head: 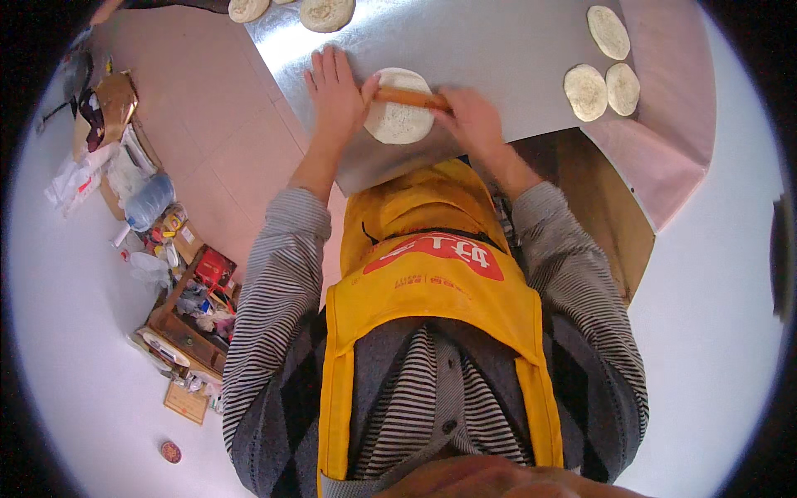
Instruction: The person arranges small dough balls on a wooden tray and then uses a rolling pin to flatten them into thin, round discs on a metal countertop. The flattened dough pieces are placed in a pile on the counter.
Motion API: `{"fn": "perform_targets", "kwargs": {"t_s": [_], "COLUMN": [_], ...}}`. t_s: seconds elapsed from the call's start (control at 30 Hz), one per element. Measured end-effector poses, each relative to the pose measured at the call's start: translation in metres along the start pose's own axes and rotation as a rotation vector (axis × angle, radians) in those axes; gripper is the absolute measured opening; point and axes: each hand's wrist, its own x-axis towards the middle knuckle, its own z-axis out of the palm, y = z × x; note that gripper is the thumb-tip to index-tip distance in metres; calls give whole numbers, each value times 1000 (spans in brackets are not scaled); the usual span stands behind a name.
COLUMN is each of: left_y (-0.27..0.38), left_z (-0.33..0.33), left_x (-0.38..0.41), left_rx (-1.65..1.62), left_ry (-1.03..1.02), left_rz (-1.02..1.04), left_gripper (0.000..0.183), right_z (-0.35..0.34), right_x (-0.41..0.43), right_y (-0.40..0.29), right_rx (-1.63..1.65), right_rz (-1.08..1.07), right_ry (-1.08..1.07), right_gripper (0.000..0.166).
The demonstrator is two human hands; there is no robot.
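A flat round of pale dough [405,127] lies on the metal worktop before me. Its face is dotted with small holes or specks. A short wooden rolling pin [408,98] crosses the round's upper half. My right hand [473,118], slightly blurred, grips the right end of the pin. Flat on the left side of the dough is my left hand [336,87], its fingers stretched out towards the far side. The left thumb touches the pin's left end at the dough's edge. Whether the pin runs on under that palm is hidden.
Several finished-looking dough rounds [585,93] lie at the worktop's right end, and others [327,14] at the far left. The metal worktop [498,56] ends near my yellow apron [429,292]. A wooden drawer [187,327] and clutter stand left across the tiled floor [212,112].
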Motion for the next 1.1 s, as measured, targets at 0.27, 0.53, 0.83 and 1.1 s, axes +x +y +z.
{"fn": "perform_targets", "kwargs": {"t_s": [0.27,0.53,0.83,1.1], "left_y": [2,56,-19,34], "left_z": [-12,13,-28,10], "left_x": [-43,90,-59,33], "left_rx": [52,234,-5,63], "left_ry": [-200,105,-343,-179], "left_rz": [86,400,311,399], "left_gripper": [80,57,71,69], "right_z": [35,-2,50,23], "right_x": [-61,-7,-84,-44], "right_y": [-26,28,-54,-6], "right_rx": [-6,-91,277,-74], "right_rz": [1,-13,210,-5], "right_ry": [129,138,-36,287], "right_gripper": [57,47,37,44]}}
